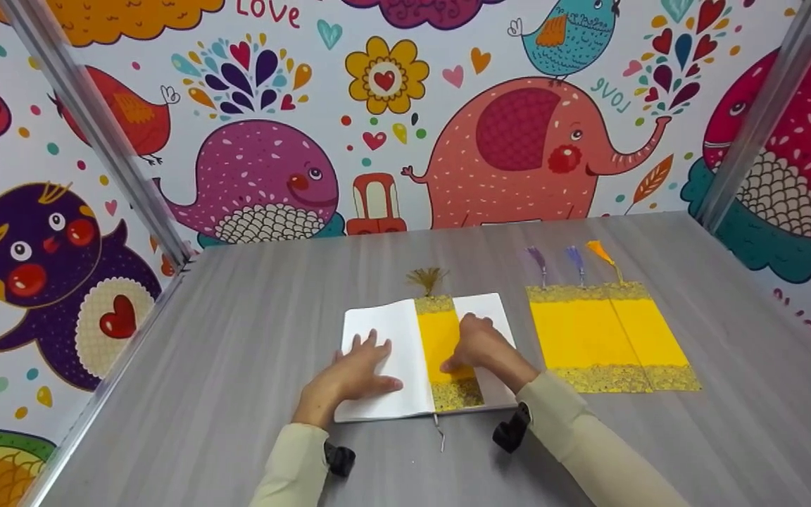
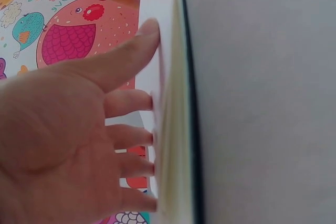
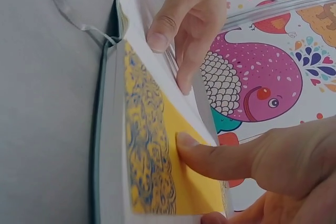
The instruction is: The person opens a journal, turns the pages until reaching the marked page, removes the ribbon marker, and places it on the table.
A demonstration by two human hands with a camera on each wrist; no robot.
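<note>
A grey table [image 1: 236, 394] carries an open notebook [image 1: 384, 338] near its middle, with three more yellow bookmarks [image 1: 610, 338] lying just to its right. The left hand [image 1: 349, 377] lies flat, fingers spread, on the left page. The right hand [image 1: 479, 345] presses its thumb on a yellow bookmark [image 1: 441, 338] lying along the spine, tassel [image 1: 426, 278] poking past the top.

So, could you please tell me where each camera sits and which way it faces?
Head: above, facing forward and down at the table; shows the left hand flat on the open book, the right hand on the yellow bookmark, both sleeves.
Left wrist: low, behind the left hand, facing the book's page edges.
Right wrist: low, facing the bookmark under the right thumb; the left hand shows beyond.
All share the book.
</note>
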